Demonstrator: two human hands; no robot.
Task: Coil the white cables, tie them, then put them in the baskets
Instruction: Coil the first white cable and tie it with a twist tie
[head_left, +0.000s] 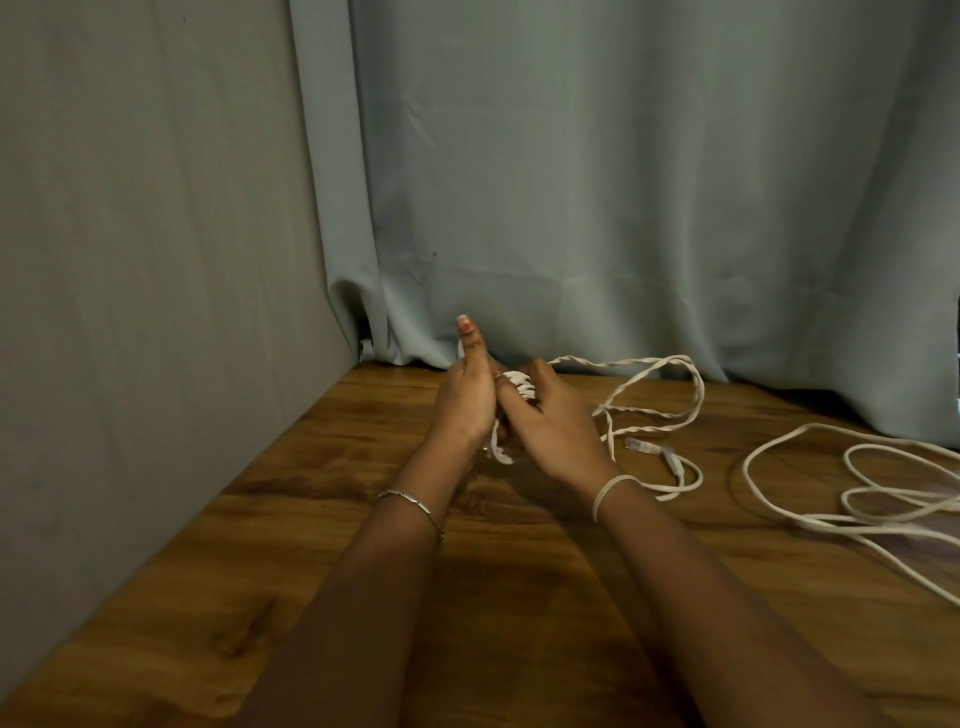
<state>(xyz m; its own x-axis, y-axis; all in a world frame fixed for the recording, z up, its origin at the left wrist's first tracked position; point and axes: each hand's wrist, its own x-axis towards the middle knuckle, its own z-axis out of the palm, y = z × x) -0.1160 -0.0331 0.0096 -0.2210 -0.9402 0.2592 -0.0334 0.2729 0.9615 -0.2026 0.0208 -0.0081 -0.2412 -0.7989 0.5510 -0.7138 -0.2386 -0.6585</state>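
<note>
where hands (467, 400) (550, 423) grip, white cable (521, 391) sits coiled.

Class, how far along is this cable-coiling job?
Done: nothing; no tied coil or basket shows. In hand: left hand and right hand grip a small coil, its tail trailing over the table. Left: finish winding, tie it, coil the second cable, basket both.

Wooden table (322, 519) bears loose white cables (831, 524) toward its right side
</note>
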